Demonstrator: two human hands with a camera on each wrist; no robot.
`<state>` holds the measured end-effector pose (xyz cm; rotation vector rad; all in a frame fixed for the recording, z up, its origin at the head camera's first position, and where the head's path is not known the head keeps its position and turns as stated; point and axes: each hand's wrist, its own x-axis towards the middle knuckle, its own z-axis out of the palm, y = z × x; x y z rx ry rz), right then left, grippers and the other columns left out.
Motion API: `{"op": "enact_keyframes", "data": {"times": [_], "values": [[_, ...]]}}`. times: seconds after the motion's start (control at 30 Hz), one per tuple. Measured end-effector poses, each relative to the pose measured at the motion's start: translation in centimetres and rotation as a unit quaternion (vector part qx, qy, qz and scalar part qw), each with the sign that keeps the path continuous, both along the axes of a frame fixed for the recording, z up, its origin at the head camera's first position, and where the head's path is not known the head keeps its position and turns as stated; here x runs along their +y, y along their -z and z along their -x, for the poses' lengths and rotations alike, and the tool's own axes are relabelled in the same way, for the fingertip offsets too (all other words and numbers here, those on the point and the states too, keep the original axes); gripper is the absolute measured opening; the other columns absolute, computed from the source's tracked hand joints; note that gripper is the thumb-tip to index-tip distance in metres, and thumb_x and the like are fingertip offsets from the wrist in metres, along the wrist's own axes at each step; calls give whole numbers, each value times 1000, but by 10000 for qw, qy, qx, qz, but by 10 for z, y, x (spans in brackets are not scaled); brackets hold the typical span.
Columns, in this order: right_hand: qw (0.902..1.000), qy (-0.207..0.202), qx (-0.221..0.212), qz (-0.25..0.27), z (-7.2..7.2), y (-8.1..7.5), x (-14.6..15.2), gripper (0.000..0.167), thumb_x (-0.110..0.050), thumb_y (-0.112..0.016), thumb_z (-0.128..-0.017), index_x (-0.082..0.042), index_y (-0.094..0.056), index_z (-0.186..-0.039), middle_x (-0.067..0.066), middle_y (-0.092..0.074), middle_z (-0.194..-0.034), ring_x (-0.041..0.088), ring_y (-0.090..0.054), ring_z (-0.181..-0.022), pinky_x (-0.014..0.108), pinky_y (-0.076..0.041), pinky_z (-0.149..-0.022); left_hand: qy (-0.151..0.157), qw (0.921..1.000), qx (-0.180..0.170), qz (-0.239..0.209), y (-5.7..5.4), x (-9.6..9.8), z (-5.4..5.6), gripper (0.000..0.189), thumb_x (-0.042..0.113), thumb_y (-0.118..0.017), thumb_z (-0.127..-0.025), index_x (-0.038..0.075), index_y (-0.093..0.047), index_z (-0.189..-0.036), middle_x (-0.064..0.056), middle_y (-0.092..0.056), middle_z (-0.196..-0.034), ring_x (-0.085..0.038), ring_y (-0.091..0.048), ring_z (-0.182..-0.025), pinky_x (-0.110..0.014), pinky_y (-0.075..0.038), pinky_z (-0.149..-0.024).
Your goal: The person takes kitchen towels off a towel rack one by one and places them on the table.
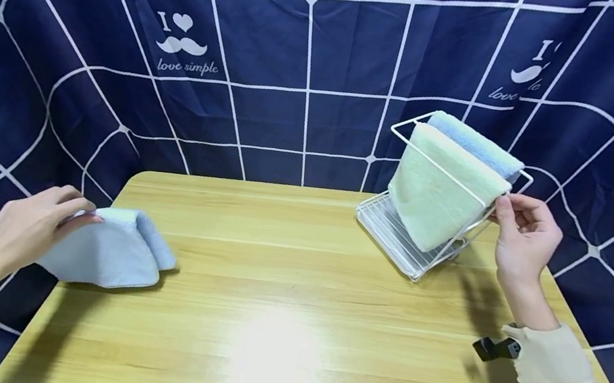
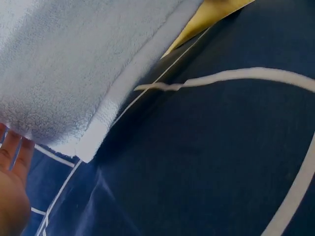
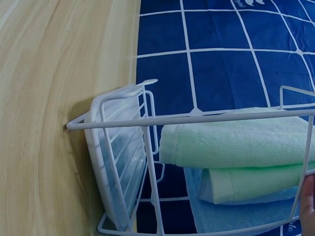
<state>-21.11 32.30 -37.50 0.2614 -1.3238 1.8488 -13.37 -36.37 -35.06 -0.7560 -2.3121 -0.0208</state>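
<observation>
At the table's left edge, my left hand pinches a folded light blue towel by its top edge. The towel hangs down over the edge, and its fuzzy cloth fills the upper left of the left wrist view. On the right, my right hand pinches the side wire of a white wire rack. A pale green towel hangs over one bar of the rack. Behind it a blue towel hangs over another. In the right wrist view the rack's frame crosses in front of both towels.
A clear tray sits in the base of the rack on the wooden table. Dark blue curtains with white lines surround the table's back and sides. A black strap piece shows at my right cuff.
</observation>
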Motion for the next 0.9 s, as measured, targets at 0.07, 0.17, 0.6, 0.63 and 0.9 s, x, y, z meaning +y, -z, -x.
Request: {"op": "enact_keyframes", "data": {"times": [0.07, 0.17, 0.6, 0.63, 0.9], "values": [[10000, 7, 32, -63, 0, 0, -1, 14, 15, -70, -90, 2, -75, -91, 3, -76, -76, 11, -68, -62, 18, -58, -61, 74, 10000, -41, 16, 5, 1, 2, 68, 61, -30, -109, 11, -70, -86, -5, -65, -79, -26, -59, -63, -46, -47, -48], [9999, 4, 52, -148, -1, -1, -2, 12, 14, -71, -91, 3, -75, -92, 2, -76, -77, 10, -68, -63, 18, -58, -62, 135, 9999, -91, -1, 13, 3, 6, 67, 61, -31, -109, 12, -70, -87, -5, -66, -80, -25, -60, -64, -47, -49, -49], [9997, 98, 108, -207, -3, 0, -1, 8, 12, -72, -91, 5, -74, -93, 2, -75, -76, 10, -69, -63, 17, -58, -62, 186, 9993, -269, -162, 27, 10, 37, 69, 64, -30, -108, 10, -70, -90, -7, -67, -83, -25, -62, -66, -47, -50, -52], [9997, 92, 116, -195, -3, 0, -1, 7, 12, -72, -91, 5, -74, -93, 2, -75, -76, 10, -69, -63, 17, -58, -62, 189, 9992, -281, -193, 29, 11, 40, 69, 64, -30, -107, 10, -70, -91, -7, -67, -83, -27, -63, -67, -48, -50, -53], [9997, 67, 37, -227, -3, 0, 0, 10, 13, -71, -92, 3, -75, -93, 2, -76, -76, 10, -69, -63, 18, -58, -62, 148, 9982, -444, -374, 46, 15, 62, 54, 58, -49, -103, 10, -70, -92, -8, -66, -85, -29, -64, -72, -50, -51, -55]]}}
